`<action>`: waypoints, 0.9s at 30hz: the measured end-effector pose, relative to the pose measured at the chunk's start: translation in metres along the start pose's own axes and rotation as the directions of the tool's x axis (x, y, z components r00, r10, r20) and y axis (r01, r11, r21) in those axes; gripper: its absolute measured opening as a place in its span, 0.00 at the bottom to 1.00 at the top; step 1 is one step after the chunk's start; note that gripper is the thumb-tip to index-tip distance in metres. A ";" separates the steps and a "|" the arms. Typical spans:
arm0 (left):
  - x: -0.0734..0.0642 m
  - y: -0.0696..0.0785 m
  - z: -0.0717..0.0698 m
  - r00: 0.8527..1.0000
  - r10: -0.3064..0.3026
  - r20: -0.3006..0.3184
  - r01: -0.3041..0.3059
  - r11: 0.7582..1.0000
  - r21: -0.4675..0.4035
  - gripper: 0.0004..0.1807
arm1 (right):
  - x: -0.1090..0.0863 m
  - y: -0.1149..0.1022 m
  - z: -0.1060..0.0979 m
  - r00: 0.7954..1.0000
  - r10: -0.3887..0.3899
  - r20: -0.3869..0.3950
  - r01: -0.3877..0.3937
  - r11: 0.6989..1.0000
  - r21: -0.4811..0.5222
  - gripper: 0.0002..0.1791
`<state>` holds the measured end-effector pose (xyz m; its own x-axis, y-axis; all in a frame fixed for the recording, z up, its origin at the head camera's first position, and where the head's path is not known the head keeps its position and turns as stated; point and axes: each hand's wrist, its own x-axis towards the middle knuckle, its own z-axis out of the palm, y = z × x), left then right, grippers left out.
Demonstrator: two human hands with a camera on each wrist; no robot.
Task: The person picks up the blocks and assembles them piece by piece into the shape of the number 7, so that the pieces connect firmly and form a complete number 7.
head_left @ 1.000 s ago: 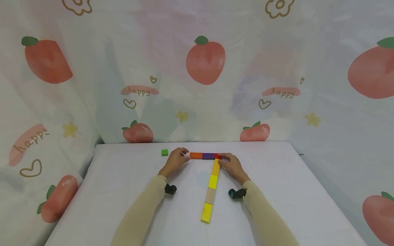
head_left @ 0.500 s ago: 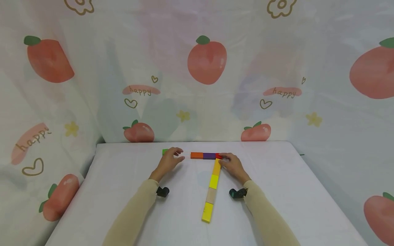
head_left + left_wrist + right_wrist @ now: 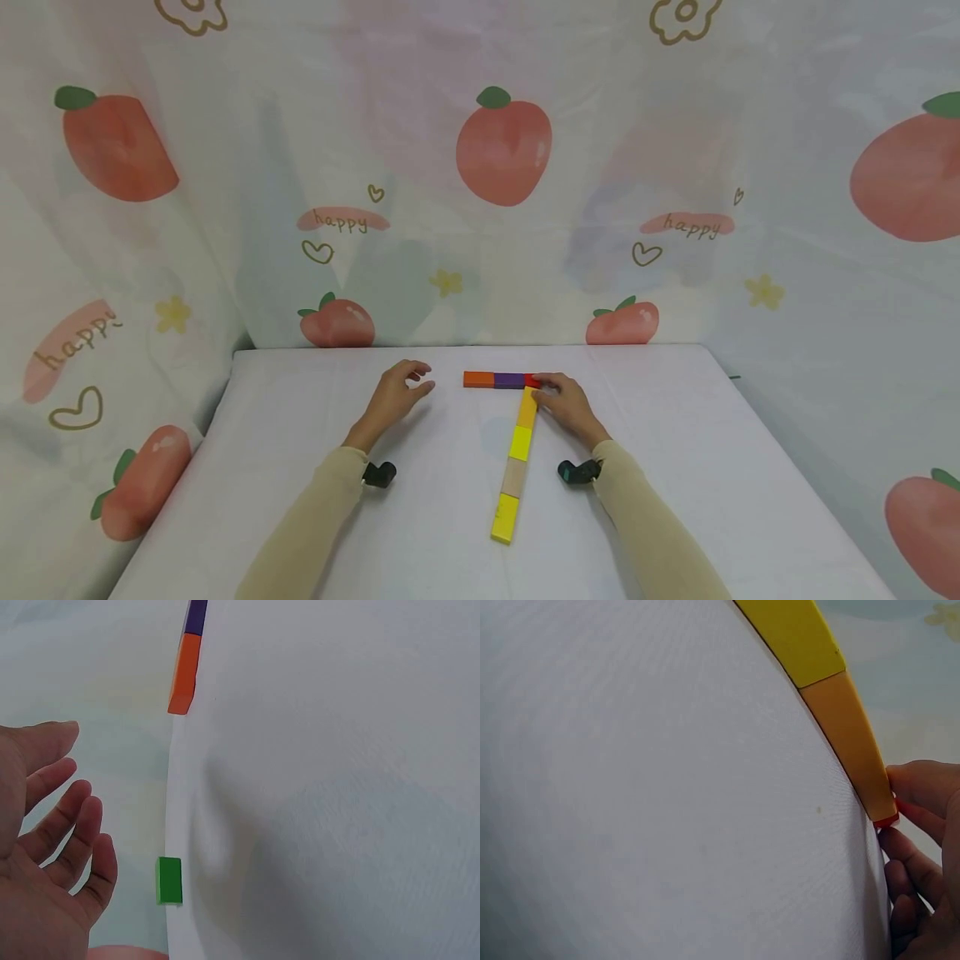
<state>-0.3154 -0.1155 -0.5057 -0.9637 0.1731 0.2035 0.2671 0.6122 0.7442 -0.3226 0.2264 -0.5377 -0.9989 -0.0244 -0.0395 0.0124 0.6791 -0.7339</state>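
My left hand (image 3: 392, 398) is over the table with relaxed, parted fingers and nothing between them. Hidden behind it in the head view, a small green block (image 3: 169, 880) shows in the left wrist view, beside the fingers and apart from them. An orange block (image 3: 478, 380), a purple block (image 3: 509, 381) and a red block (image 3: 529, 380) form a row across the back. My right hand (image 3: 572, 410) pinches the red block at the row's right end, partly covering it. Its thumb lies by the light orange block (image 3: 527, 408), which butts up near the red one.
From the light orange block a slanting line runs toward the front: a yellow block (image 3: 520, 442), a plain wood block (image 3: 513, 478) and another yellow block (image 3: 505, 518). A white cloth covers the table (image 3: 675, 500). A fruit-print curtain (image 3: 480, 275) hangs behind its back edge.
My left hand has drawn away from the orange block toward the left, coming in front of the green block. The right hand stays at the red block, and the rows have not moved.
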 end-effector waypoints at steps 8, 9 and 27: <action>-0.006 -0.002 -0.015 0.999 0.034 -0.037 -0.034 0.999 -0.020 0.18 | -0.002 -0.003 -0.001 1.000 -0.005 -0.001 0.005 1.000 0.011 0.23; -0.007 -0.002 -0.016 0.998 0.041 -0.044 -0.042 0.999 -0.027 0.18 | -0.002 -0.004 -0.001 1.000 -0.004 -0.001 0.004 1.000 0.014 0.24; -0.004 -0.020 -0.032 0.994 -0.009 -0.107 0.004 0.999 -0.047 0.18 | -0.002 -0.003 -0.001 1.000 -0.003 0.009 0.003 1.000 0.008 0.24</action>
<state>-0.3172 -0.1532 -0.5014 -0.9609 0.0838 0.2639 0.2628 0.5758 0.7742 -0.3208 0.2254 -0.5351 -0.9985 -0.0327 -0.0437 0.0103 0.6734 -0.7392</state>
